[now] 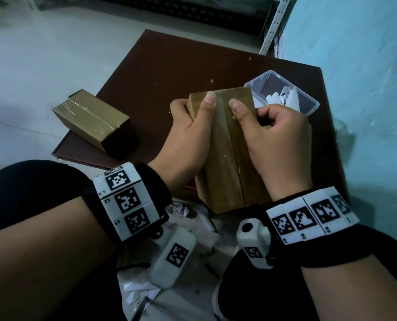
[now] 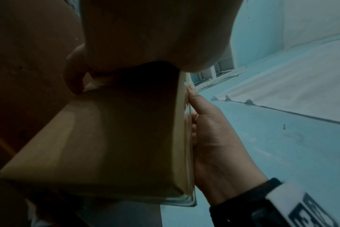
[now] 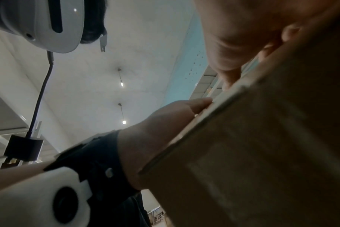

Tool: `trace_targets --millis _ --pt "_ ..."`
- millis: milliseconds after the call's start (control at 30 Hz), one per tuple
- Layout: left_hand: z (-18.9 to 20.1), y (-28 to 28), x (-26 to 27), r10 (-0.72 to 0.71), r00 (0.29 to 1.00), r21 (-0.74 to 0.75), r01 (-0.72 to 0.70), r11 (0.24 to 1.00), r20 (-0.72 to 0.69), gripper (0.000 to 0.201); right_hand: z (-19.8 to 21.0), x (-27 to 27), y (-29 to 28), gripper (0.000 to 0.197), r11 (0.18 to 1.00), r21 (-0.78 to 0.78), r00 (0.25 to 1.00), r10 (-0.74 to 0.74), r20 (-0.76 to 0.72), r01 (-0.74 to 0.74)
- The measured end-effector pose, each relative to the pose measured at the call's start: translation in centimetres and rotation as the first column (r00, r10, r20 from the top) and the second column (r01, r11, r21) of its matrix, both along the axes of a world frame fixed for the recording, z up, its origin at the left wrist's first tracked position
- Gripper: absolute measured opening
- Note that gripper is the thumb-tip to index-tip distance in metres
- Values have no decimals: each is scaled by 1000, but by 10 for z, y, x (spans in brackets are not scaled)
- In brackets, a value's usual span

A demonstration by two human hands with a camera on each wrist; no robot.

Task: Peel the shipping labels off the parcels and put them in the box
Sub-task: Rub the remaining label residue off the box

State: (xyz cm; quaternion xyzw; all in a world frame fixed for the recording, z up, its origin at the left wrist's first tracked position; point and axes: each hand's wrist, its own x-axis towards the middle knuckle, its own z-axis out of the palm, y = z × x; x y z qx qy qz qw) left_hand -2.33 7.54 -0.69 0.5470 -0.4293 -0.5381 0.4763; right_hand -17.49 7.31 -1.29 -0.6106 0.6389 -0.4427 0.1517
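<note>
Your left hand [image 1: 188, 133] grips the long brown cardboard parcel [image 1: 225, 172] from its left side, fingers wrapped round the far edge, thumb laid flat along the top face near the far end. Your right hand [image 1: 278, 144] sits on the right half of the same parcel, fingers curled in tight, thumb tip pressed on the top face just right of the centre seam; whether it pinches a bit of label there, can't tell. The parcel is held up off the surface, tilted, near end toward you, between both wrists. Both wrists wear black bands with white marker blocks.

Just beyond the parcel, on the right, the clear plastic lidless box [image 1: 308, 98] rests on the dark brown desk [image 1: 160, 72] and holds a heap of white paper scraps [image 1: 278, 97]. A second brown taped cardboard parcel [image 1: 93, 119] lies at the desk's left edge, well apart from the hands. Torn white paper bits [image 1: 137, 288] lie on the floor near your legs. Pale blue wall [image 1: 364, 66] to the right.
</note>
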Motion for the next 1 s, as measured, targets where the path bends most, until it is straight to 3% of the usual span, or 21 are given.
trace_targets --millis 100,200,333,433,533,633,700,867,1000 --pt "-2 -3 5 21 1000 31 -21 999 17 48 3 -6 -3 33 987 117 994 111 11 -112" --pt "-2 -6 8 42 999 81 -43 996 10 48 3 -8 -2 38 968 189 986 163 27 -165" --pt "-1 -4 3 11 1000 64 -12 998 12 44 0 -1 3 36 996 74 999 38 11 -39" --pt "-3 -3 -1 -21 999 36 19 999 48 40 -1 1 3 52 998 49 999 -47 -22 48" --pt "-7 -3 -2 -13 999 48 11 999 49 42 -1 -2 0 55 997 82 1000 -9 -27 11" --pt "-6 -7 4 9 999 81 -12 997 44 45 0 -8 -3 42 978 187 996 94 6 -93" --pt "-4 -9 7 13 998 77 -17 997 58 45 -1 -9 -3 48 974 194 993 112 33 -116" --pt "-3 -9 5 -14 994 31 11 999 108 47 -5 1 3 46 1000 30 1000 -2 -21 2" --pt "-7 -10 4 -11 995 14 10 1000 98 45 -2 -1 -2 46 996 83 1000 10 3 -10"
